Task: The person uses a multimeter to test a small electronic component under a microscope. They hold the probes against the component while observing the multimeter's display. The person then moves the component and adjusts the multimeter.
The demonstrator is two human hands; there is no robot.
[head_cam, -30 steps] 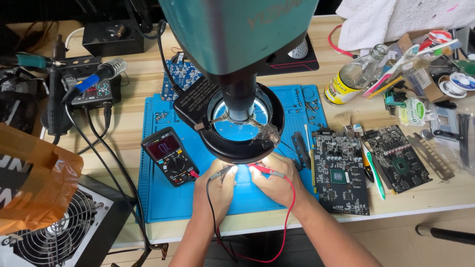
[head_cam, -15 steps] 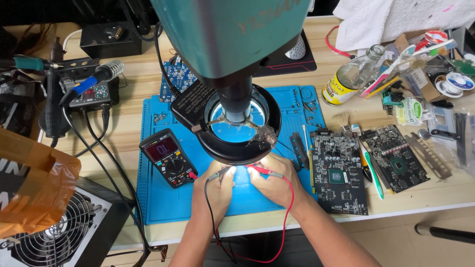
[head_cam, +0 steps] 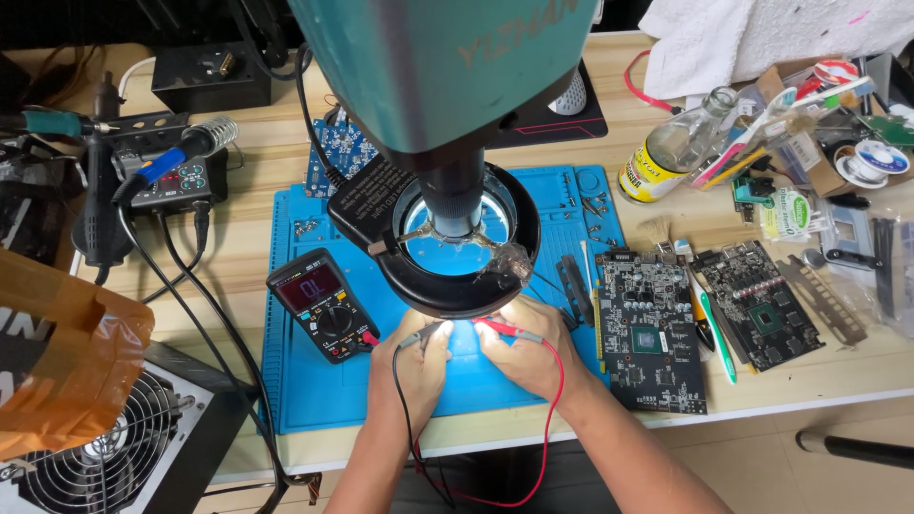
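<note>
Wooden bench [head_cam: 286,162], blue work mat [head_cam: 324,400], multimeter [head_cam: 322,305]. Under microscope ring light [head_cam: 457,247]: left hand [head_cam: 411,366] pinching black probe [head_cam: 419,335]; right hand [head_cam: 526,350] pinching red probe [head_cam: 505,328].

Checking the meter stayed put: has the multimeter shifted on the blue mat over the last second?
No. The multimeter sits at the same spot near the blue mat's left edge.

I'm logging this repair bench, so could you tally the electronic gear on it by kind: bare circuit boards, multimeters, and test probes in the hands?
Bare circuit boards: 3, two dark ones and a blue one
Multimeters: 1
Test probes: 2, black in the left hand, red in the right hand
Total: 6
</note>
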